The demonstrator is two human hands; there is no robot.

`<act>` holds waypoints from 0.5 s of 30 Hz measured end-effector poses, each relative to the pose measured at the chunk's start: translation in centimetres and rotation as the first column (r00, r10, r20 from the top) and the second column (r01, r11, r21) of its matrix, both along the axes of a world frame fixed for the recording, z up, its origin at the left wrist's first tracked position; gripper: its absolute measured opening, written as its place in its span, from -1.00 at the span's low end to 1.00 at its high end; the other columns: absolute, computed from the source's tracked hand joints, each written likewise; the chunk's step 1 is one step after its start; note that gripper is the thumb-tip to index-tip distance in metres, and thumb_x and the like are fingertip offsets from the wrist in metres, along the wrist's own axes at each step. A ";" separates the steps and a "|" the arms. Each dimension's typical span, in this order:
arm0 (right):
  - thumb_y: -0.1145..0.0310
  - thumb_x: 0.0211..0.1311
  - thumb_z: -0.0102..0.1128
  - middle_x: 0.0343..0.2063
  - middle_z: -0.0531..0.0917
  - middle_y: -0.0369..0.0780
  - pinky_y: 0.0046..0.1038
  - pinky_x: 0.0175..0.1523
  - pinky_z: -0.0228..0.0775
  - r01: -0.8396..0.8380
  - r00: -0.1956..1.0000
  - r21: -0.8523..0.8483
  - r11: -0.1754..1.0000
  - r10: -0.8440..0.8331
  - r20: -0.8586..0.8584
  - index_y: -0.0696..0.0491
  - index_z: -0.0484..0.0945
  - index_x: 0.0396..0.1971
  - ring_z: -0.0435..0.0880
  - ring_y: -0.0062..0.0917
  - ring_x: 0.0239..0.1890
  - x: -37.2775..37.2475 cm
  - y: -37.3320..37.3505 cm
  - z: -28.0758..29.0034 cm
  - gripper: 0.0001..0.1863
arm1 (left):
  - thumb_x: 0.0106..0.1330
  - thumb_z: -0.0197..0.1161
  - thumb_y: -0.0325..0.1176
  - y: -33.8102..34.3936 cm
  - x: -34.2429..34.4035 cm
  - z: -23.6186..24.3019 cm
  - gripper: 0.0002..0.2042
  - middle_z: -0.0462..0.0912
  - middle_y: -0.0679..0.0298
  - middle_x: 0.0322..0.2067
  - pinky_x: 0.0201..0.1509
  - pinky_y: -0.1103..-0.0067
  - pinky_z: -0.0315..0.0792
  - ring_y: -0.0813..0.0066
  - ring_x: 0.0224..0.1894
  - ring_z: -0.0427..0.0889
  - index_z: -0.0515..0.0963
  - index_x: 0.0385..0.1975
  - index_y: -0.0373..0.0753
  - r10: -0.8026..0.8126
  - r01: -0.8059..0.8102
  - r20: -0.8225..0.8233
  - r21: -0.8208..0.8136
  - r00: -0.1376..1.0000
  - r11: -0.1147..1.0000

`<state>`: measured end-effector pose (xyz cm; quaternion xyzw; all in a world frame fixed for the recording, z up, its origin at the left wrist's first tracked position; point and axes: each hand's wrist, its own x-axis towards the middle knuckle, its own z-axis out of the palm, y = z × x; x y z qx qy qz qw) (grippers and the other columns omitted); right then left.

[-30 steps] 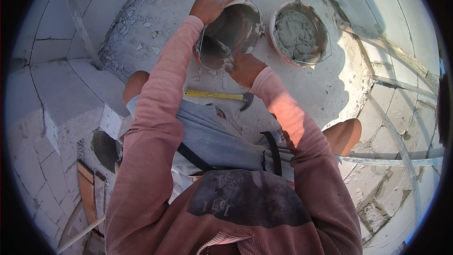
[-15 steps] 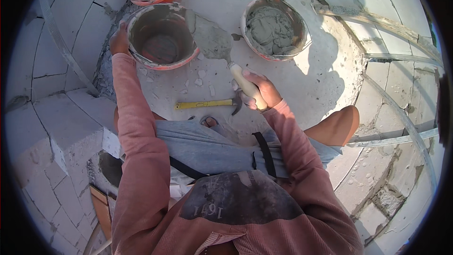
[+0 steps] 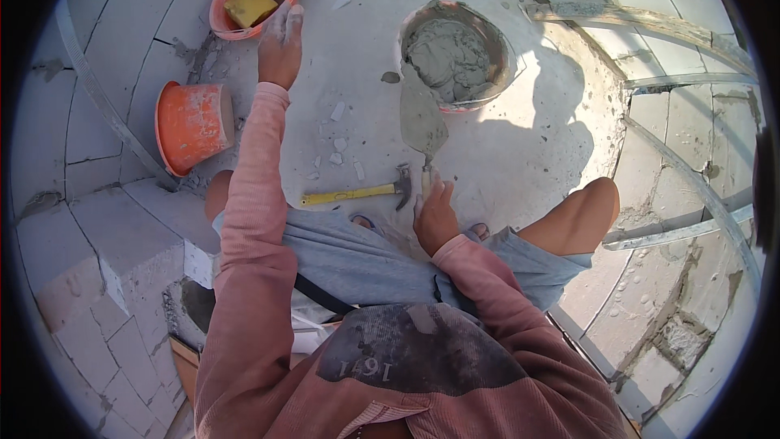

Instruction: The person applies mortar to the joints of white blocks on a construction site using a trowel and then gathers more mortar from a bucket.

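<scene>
My left hand point(image 3: 280, 53) is at the near right rim of an orange bucket point(image 3: 219, 24), fingers stretched out and touching or just beside the rim. In that bucket lies a yellow sponge point(image 3: 250, 6). Fingers wrapped round its pale handle, my right hand point(image 3: 436, 215) holds a trowel point(image 3: 423, 122). Its mortar-smeared blade points away from me, the tip at the near left rim of a bucket of grey mortar point(image 3: 451, 57). Another orange bucket point(image 3: 193, 128) lies tipped on its side at the left, base toward the right.
A claw hammer point(image 3: 349, 194) with a yellow handle lies on the floor before my knees. Small white chips point(image 3: 338, 111) are scattered near it. Pale block walls point(image 3: 110, 126) stand on both sides, and a mortar-crusted bar point(image 3: 642, 20) juts in from the right.
My left hand has let go of the smeared bucket, which now lies on its side, and moved to the sponge bucket. The trowel has turned and come nearer me, away from that bucket.
</scene>
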<state>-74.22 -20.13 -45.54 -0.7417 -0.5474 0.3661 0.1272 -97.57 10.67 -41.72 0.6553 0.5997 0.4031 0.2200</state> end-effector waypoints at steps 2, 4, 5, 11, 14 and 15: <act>0.45 0.27 0.14 0.07 0.27 0.24 -0.09 -0.08 0.52 -0.023 0.999 0.128 0.991 0.026 -0.020 0.30 0.04 0.29 0.52 0.16 -0.04 1.0 -1.7 0.6 -0.32 | 0.45 -0.07 0.16 3.0 2.2 -3.7 -0.32 0.44 0.00 0.22 0.32 0.39 0.34 0.15 0.25 0.45 0.38 0.24 -0.38 -0.072 0.123 0.156 -0.348 0.985 0.929; 0.44 0.26 0.15 0.05 0.29 0.23 -0.10 -0.10 0.52 -0.024 0.999 0.237 0.971 0.031 -0.024 0.29 0.06 0.29 0.53 0.14 -0.06 2.0 -3.4 1.6 -0.33 | 0.44 -0.06 0.17 4.8 5.6 -4.4 -0.32 0.47 0.01 0.20 0.29 0.39 0.37 0.18 0.22 0.48 0.39 0.24 -0.39 -0.141 0.228 0.224 -0.433 0.964 0.872; 0.44 0.25 0.16 0.01 0.34 0.20 -0.15 -0.15 0.51 -0.051 0.998 0.242 0.969 0.058 -0.021 0.29 0.12 0.25 0.54 0.08 -0.09 2.6 -4.0 3.0 -0.37 | 0.44 -0.06 0.18 5.3 7.3 -4.8 -0.31 0.49 0.01 0.17 0.27 0.40 0.40 0.20 0.20 0.51 0.39 0.24 -0.39 -0.181 0.306 0.281 -0.508 0.943 0.805; 0.34 0.20 0.27 -0.33 0.54 -0.01 -0.30 -0.34 0.50 0.289 0.956 0.303 0.908 -0.258 -0.139 0.21 0.36 -0.02 0.62 -0.27 -0.39 5.9 -4.4 4.7 -0.57 | 0.44 0.00 0.01 7.1 16.1 -6.7 -0.46 0.61 0.10 0.03 0.15 0.39 0.50 0.28 0.04 0.62 0.44 0.24 -0.27 -0.381 0.470 0.281 -0.618 0.881 0.630; 0.25 0.20 0.34 -0.54 0.55 -0.25 -0.50 -0.39 0.41 0.645 0.652 0.048 0.762 -0.517 -0.554 0.16 0.41 -0.27 0.54 -0.64 -0.50 7.5 0.3 5.0 -0.66 | 0.40 0.06 -0.05 10.9 11.7 -11.4 -0.52 0.68 0.14 -0.11 0.02 0.41 0.54 0.32 -0.08 0.65 0.50 0.20 -0.20 -0.422 0.333 -0.092 -0.474 0.902 0.815; 0.25 0.20 0.33 -0.52 0.54 -0.27 -0.53 -0.39 0.38 0.688 0.604 0.095 0.719 -0.495 -0.624 0.14 0.39 -0.30 0.53 -0.66 -0.50 9.2 2.2 4.1 -0.67 | 0.40 0.06 -0.05 10.1 12.8 -11.4 -0.52 0.68 0.14 -0.11 0.02 0.41 0.54 0.32 -0.08 0.65 0.50 0.20 -0.20 -0.443 0.352 -0.092 -0.475 0.892 0.807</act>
